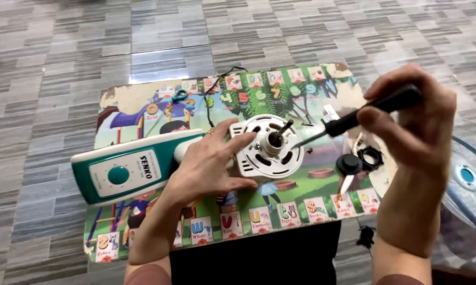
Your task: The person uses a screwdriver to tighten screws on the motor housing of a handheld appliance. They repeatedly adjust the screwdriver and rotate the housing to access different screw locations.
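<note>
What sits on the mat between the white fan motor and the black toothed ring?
In the head view, a round black knob lies between the fan motor and the toothed ring, beside the ring. The screwdriver in the right hand passes above.

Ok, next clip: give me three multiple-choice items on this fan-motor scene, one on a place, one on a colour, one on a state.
1. Where does the screwdriver tip point?
A. at the motor housing's right rim
B. at the control dial
C. at the floor tiles

2. What colour is the control dial?
A. red
B. teal
C. yellow

3. How does the left hand stand?
A. lifted clear of everything
B. gripping the screwdriver
C. spread against the motor housing

Answers:
1 A: the right hand holds the screwdriver with its tip at the white motor housing.
2 B: it matches the teal fan body.
3 C: its fingers rest on the housing's left edge.
</note>
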